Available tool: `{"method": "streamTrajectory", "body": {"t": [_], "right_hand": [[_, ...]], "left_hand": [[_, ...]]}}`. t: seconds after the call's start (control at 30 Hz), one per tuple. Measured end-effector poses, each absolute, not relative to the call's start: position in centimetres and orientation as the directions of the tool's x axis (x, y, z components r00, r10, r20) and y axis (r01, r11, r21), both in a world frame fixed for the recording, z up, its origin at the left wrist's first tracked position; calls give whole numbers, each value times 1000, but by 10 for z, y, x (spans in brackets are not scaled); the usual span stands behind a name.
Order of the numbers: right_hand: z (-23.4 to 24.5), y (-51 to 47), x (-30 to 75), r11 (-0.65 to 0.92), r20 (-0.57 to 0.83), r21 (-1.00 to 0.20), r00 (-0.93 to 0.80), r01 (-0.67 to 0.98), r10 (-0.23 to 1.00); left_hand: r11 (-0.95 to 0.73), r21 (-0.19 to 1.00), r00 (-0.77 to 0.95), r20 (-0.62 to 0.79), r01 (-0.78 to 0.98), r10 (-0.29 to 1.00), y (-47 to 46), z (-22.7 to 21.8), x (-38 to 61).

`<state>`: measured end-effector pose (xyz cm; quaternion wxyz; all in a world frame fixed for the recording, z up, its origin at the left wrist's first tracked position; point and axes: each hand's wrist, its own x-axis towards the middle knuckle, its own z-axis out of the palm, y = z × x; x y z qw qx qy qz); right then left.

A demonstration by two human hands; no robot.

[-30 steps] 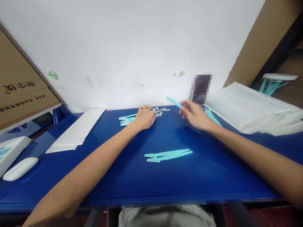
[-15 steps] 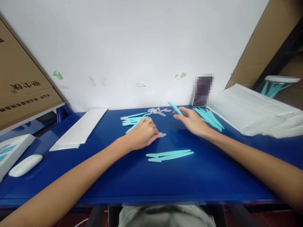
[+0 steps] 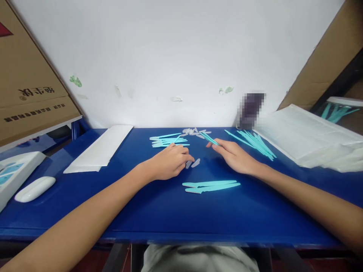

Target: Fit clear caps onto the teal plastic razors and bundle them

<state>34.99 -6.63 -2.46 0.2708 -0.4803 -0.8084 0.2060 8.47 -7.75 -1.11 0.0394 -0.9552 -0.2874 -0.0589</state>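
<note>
My left hand [image 3: 172, 161] is closed low over the table, its fingertips on a small clear plastic cap [image 3: 188, 164]. A second clear cap [image 3: 196, 163] lies just beside the fingertips. Behind that hand is a pile of turquoise eyebrow razors [image 3: 159, 141], partly hidden by it. My right hand [image 3: 231, 153] pinches turquoise eyebrow razors [image 3: 209, 138], apparently two, their ends pointing up and left. In front of both hands lie two more turquoise razors [image 3: 215, 186], side by side. Several loose clear caps [image 3: 191, 131] are heaped near the wall.
More turquoise razors [image 3: 259, 145] are fanned out right of my right hand, beside white plastic bags [image 3: 312, 136]. A jar of razors [image 3: 340, 109] stands at far right. On the left lie a white packet [image 3: 99, 149], a white mouse-shaped object [image 3: 35, 189] and a white box [image 3: 19, 173].
The view has shifted slightly. Two clear caps now show apart at my left fingertips. My right hand's razors are lower, and one razor in the right pile lies angled away from the others.
</note>
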Motion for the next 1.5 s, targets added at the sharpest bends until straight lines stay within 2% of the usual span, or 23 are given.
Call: {"method": "streamTrajectory", "body": {"t": [0.13,0.33,0.43,0.53,0.6,0.73,0.9,1.07,1.23,1.5], "right_hand": [[-24,-70,346,454,219,-590,-409,667,886],[-23,-70,347,448,226,-537,-390,715,893],[-23,-67,349,459,257,-514,-380,725,888],[-24,-64,350,483,290,-530,-386,697,876],[-25,-63,351,497,308,-537,-389,682,868],[-26,-63,351,507,321,-524,-393,684,862],[-24,-63,355,517,266,-469,-444,716,856],[-10,-60,369,638,221,-314,-599,703,769],[2,-60,377,680,85,-187,-678,709,730],[0,-62,373,724,87,-181,-723,665,686]], "left_hand": [[-841,8,838,85,541,540,-73,-6,78],[-799,285,825,50,529,563,-76,5,75],[-798,358,828,109,484,551,-81,4,80],[-830,381,844,190,407,501,-85,-1,89],[-844,397,866,193,362,462,-86,-6,94],[-852,385,883,162,355,441,-84,-11,94],[-852,359,857,208,381,471,-77,-16,89],[-864,305,843,245,402,479,-73,-18,88],[-871,276,843,254,407,475,-73,-21,88],[-837,269,824,198,476,532,-72,-22,88]]}}
